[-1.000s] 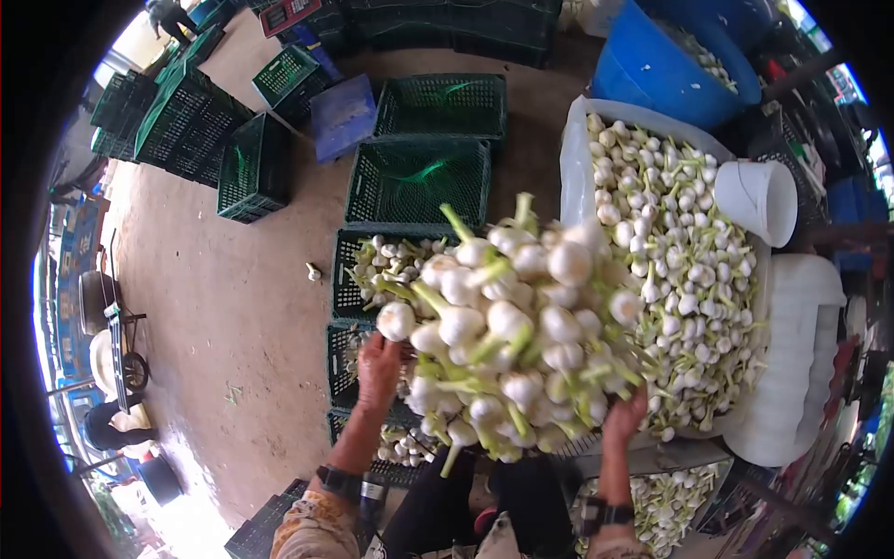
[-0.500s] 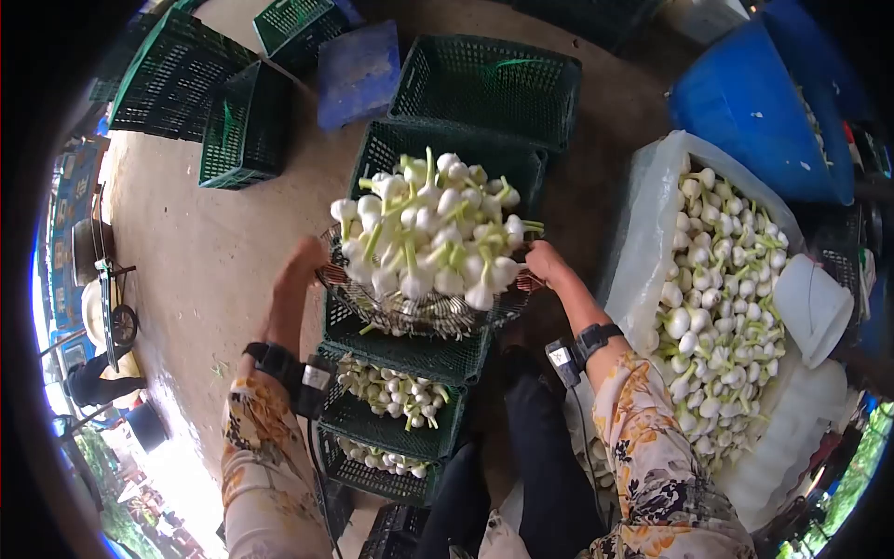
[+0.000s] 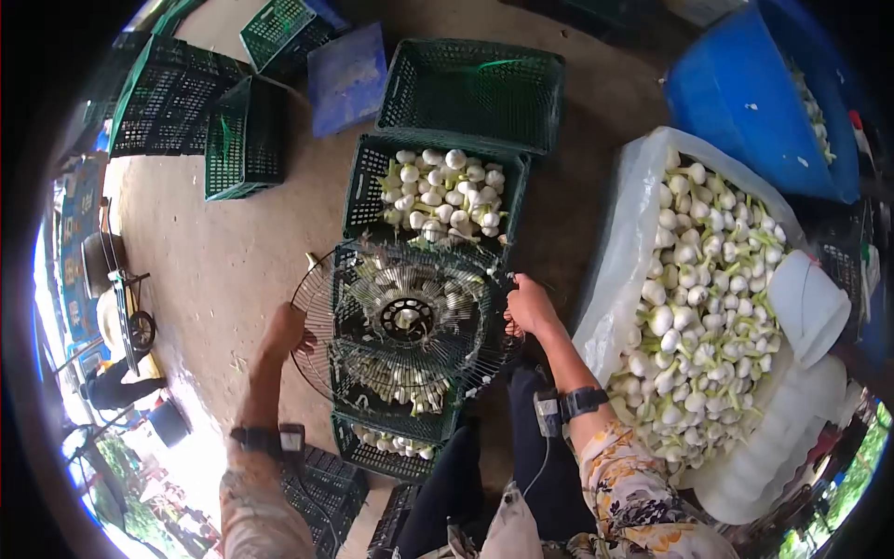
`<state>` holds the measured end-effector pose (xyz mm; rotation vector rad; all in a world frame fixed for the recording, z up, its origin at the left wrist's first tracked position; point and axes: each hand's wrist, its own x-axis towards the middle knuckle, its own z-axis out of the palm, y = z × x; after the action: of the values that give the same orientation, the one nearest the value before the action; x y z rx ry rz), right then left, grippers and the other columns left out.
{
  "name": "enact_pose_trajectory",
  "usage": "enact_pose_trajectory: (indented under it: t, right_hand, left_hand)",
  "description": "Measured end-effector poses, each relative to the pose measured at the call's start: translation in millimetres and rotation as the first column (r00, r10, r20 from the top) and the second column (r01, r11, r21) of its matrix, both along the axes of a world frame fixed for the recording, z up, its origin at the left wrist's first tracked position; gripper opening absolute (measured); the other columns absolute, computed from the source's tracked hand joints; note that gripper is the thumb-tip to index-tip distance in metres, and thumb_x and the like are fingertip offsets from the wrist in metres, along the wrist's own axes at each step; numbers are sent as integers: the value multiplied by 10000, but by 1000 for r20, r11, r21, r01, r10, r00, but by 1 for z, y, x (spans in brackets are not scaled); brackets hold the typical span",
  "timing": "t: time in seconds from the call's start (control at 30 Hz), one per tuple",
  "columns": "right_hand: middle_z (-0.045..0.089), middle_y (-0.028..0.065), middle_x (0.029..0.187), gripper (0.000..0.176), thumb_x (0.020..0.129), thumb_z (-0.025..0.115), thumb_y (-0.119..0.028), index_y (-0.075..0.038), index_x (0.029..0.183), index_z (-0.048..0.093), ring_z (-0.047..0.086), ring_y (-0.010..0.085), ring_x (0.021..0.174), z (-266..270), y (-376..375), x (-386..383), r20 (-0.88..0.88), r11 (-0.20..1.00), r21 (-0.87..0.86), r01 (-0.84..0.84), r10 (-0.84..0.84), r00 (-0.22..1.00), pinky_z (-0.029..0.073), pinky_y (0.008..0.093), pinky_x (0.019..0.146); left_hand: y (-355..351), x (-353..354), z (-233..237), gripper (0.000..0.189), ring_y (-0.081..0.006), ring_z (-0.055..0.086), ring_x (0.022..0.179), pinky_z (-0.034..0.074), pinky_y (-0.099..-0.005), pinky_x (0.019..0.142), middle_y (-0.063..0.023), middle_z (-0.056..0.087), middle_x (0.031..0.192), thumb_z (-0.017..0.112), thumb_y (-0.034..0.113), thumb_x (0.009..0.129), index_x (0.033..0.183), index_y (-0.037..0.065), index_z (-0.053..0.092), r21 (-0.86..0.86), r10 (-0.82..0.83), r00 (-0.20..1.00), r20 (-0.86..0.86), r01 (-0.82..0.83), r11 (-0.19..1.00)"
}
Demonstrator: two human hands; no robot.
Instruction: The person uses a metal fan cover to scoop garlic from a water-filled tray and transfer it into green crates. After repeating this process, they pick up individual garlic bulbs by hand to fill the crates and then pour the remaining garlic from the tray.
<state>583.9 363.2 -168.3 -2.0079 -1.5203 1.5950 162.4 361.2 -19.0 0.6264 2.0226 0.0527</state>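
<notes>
Head view: my left hand (image 3: 284, 331) and right hand (image 3: 529, 306) grip opposite sides of the wire fan guard (image 3: 405, 320). I judge it light, stiff, best held by its rim.

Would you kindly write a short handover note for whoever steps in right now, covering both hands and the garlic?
The left hand grips the left rim of the wire guard; the right hand grips its right rim. The guard is level above green crates and carries nothing.
Done: the near crate ahead is heaped with garlic; the lower crates under the guard hold some too.
Left: the far crate holds nothing, and the lined bin on the right is full of bulbs.
</notes>
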Motion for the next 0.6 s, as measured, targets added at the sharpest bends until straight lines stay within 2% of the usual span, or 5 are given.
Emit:
enact_pose_trajectory:
  t: [0.07, 0.2, 0.33, 0.43, 0.6]
  right_hand:
    - [626, 276, 792, 480, 828, 369, -30, 52, 1301, 377, 653, 357, 585, 76, 0, 4, -116, 934, -315, 169, -214, 970, 539, 412, 488]
    - [606, 239, 750, 427, 853, 396, -41, -18, 1279, 408, 621, 329, 524, 127, -66, 38, 2, 896, -320, 309, -325, 946, 527, 398, 469]
    - [587, 161, 713, 397, 932, 396, -104, -60, 1325, 372, 587, 218, 543, 203, -206, 100, 79, 849, 2, 528, -526, 847, 517, 359, 482]
    - [561, 86, 697, 381, 965, 393, -171, -148, 1345, 380, 523, 146, 495, 250, -331, 140, 186, 576, 89, 813, -811, 555, 471, 297, 431]
    - [531, 90, 659, 248, 971, 389, -235, -129, 1194, 410, 478, 153, 404, 281, -598, 192, 190, 107, 120, 987, -978, 83, 425, 290, 357]
  left_hand:
    - [-35, 10, 9, 201, -252, 581, 422, 499, -338, 374, -208, 591, 615, 454, 140, 915, 981, -50, 459, 40, 16, 1000, -26, -15, 999]
    - [-97, 41, 16, 206, -250, 635, 547, 524, -349, 392, -161, 570, 699, 449, 161, 943, 1052, -11, 417, 96, 15, 998, 58, -20, 995]
    - [-153, 108, 30, 193, -206, 642, 575, 505, -300, 416, -104, 588, 723, 458, 183, 954, 1083, 40, 462, 324, -130, 950, 282, 33, 945]
    - [-172, 204, 74, 223, -255, 649, 619, 509, -365, 508, -163, 614, 760, 483, 191, 939, 1103, 41, 487, 345, -423, 876, 230, 333, 877]
    - [-268, 362, 87, 253, -302, 657, 667, 505, -400, 623, -200, 637, 755, 456, 196, 921, 1086, 11, 509, 549, -885, 415, 210, 699, 458]
